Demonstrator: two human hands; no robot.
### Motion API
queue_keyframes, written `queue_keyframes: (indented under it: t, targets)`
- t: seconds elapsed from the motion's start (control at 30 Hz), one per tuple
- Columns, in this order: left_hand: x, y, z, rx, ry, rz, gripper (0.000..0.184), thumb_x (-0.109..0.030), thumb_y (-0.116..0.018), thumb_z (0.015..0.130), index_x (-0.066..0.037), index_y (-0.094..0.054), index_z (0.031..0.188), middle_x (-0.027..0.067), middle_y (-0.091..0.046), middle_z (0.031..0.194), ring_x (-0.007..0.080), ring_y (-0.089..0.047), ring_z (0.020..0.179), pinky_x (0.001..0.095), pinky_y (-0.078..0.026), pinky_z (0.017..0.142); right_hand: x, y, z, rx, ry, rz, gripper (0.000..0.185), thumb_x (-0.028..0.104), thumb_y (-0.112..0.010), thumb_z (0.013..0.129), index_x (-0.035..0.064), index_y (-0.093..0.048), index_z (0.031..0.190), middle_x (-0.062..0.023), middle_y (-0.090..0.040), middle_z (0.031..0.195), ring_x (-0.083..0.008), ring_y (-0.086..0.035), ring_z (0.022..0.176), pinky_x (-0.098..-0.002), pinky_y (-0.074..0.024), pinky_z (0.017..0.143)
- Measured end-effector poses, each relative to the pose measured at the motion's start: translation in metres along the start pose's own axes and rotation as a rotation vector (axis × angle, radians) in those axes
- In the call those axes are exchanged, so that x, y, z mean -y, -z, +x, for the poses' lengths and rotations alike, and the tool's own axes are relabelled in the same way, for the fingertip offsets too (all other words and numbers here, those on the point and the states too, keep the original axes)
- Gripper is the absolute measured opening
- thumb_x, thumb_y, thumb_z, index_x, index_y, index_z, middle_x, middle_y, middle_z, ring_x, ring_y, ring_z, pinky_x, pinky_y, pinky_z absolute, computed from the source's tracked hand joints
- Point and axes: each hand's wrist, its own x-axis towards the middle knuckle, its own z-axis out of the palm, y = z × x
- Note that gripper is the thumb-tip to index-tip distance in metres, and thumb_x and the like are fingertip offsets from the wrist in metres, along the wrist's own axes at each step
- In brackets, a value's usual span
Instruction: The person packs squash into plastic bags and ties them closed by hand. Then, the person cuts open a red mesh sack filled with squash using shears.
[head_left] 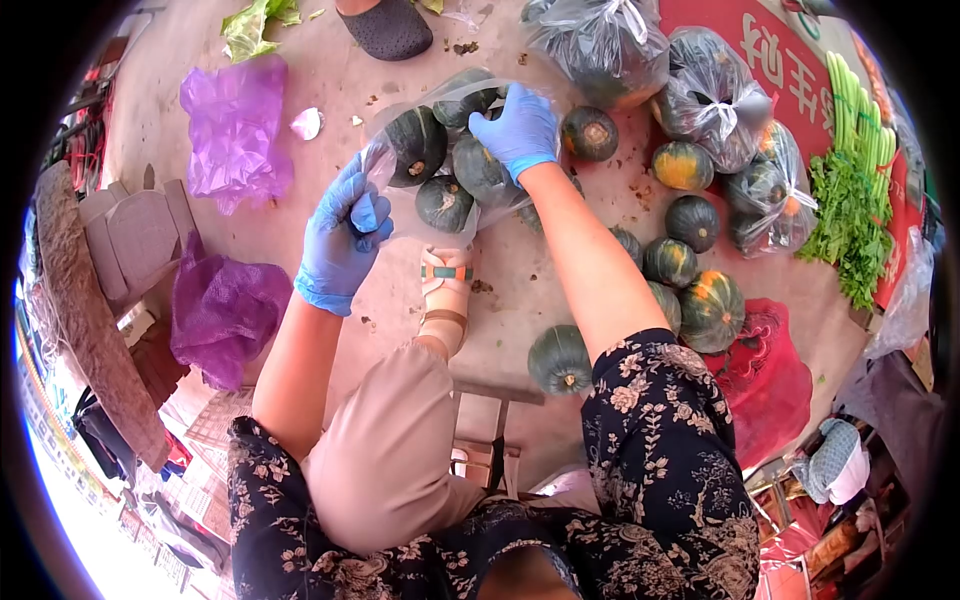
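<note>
The left hand and right hand pinch a clear bag.
It sits on the floor, far middle, with green pumpkins inside. Best hold both edges up and apart, so no pumpkin rolls out.

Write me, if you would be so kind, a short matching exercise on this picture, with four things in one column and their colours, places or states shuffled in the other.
Things:
1. Left hand
2. Held bag
3. Celery
4. Red net

Descriptions:
A. Green, with long stalks
B. Spread beside the right sleeve
C. In a blue glove
D. See-through, with squashes in it

Right pairs: 1-C, 2-D, 3-A, 4-B.
</note>
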Motion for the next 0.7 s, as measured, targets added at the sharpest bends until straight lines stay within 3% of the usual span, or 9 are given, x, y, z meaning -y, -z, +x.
queue_keyframes:
  t: [0.13,0.17,0.27,0.3,0.43,0.53,0.63,0.7]
  targets:
    - [0.005,-0.006,-0.004,0.007,0.039,0.073,0.049,-0.017,-0.048,0.085,0.000,-0.036,0.129,-0.0051,-0.032,0.054,0.0050,-0.030,0.048,0.0187,-0.024,0.043,0.018,0.010,0.011,0.149,-0.040,-0.187,0.074,0.059,-0.068,0.055,0.0020,-0.055,0.101,-0.0209,-0.055,0.108,-0.0355,-0.048,0.106,-0.0449,-0.0325,0.094]
    - [0.005,-0.006,-0.005,0.007,0.042,0.097,0.049,-0.017,-0.048,0.085,0.001,-0.035,0.129,-0.0051,-0.032,0.054,0.0050,-0.029,0.048,0.0186,-0.024,0.044,0.029,0.016,0.016,0.273,-0.110,-0.202,0.087,0.066,-0.066,0.053,0.0017,-0.054,0.110,-0.0219,-0.050,0.117,-0.0358,-0.043,0.113,-0.0467,-0.0280,0.098]
    - [0.003,-0.006,-0.007,0.014,0.096,0.090,0.049,-0.015,-0.047,0.086,0.001,-0.032,0.131,-0.0059,-0.033,0.053,0.0041,-0.031,0.047,0.0188,-0.026,0.045,0.043,-0.009,0.034,0.252,-0.248,-0.128,0.092,0.069,-0.061,0.055,0.0013,-0.052,0.116,-0.0226,-0.048,0.120,-0.0359,-0.043,0.114,-0.0506,-0.0259,0.098]
    - [0.004,-0.007,-0.008,-0.006,0.104,0.086,0.050,-0.014,-0.047,0.086,0.002,-0.031,0.131,-0.0061,-0.032,0.052,0.0038,-0.030,0.047,0.0188,-0.025,0.045,0.057,0.001,0.033,0.259,-0.280,-0.229,0.092,0.073,-0.051,0.060,0.0014,-0.053,0.117,-0.0244,-0.048,0.121,-0.0382,-0.043,0.114,-0.0486,-0.0300,0.095]
    - [0.003,-0.004,-0.008,-0.008,0.083,0.110,0.048,-0.016,-0.049,0.084,0.001,-0.037,0.128,-0.0056,-0.031,0.053,0.0046,-0.028,0.047,0.0193,-0.023,0.045,0.064,-0.004,0.039,0.362,-0.354,-0.285,0.080,0.066,-0.048,0.068,0.0041,-0.052,0.119,-0.0239,-0.044,0.125,-0.0414,-0.036,0.118,-0.0518,-0.0262,0.096]
    - [0.005,-0.003,-0.010,-0.001,0.061,0.086,0.046,-0.015,-0.048,0.084,0.001,-0.039,0.126,-0.0056,-0.032,0.053,0.0047,-0.029,0.047,0.0200,-0.023,0.045,0.063,-0.006,0.045,0.435,-0.346,-0.270,0.078,0.064,-0.050,0.068,0.0042,-0.052,0.119,-0.0231,-0.042,0.127,-0.0404,-0.036,0.118,-0.0521,-0.0261,0.096]
    - [0.001,0.001,-0.008,-0.010,0.010,0.047,0.044,-0.016,-0.048,0.085,0.000,-0.040,0.125,-0.0054,-0.033,0.052,0.0050,-0.029,0.047,0.0203,-0.023,0.045,0.051,-0.024,0.046,0.207,-0.228,-0.309,0.077,0.063,-0.054,0.066,0.0035,-0.055,0.115,-0.0214,-0.045,0.123,-0.0394,-0.037,0.115,-0.0510,-0.0280,0.095]
    - [-0.001,0.005,-0.007,-0.031,-0.023,0.005,0.044,-0.016,-0.049,0.085,-0.001,-0.040,0.125,-0.0053,-0.033,0.053,0.0051,-0.030,0.047,0.0205,-0.023,0.045,0.041,-0.023,0.039,0.184,-0.077,-0.271,0.069,0.057,-0.057,0.066,0.0029,-0.058,0.109,-0.0205,-0.045,0.120,-0.0376,-0.039,0.112,-0.0499,-0.0295,0.095]
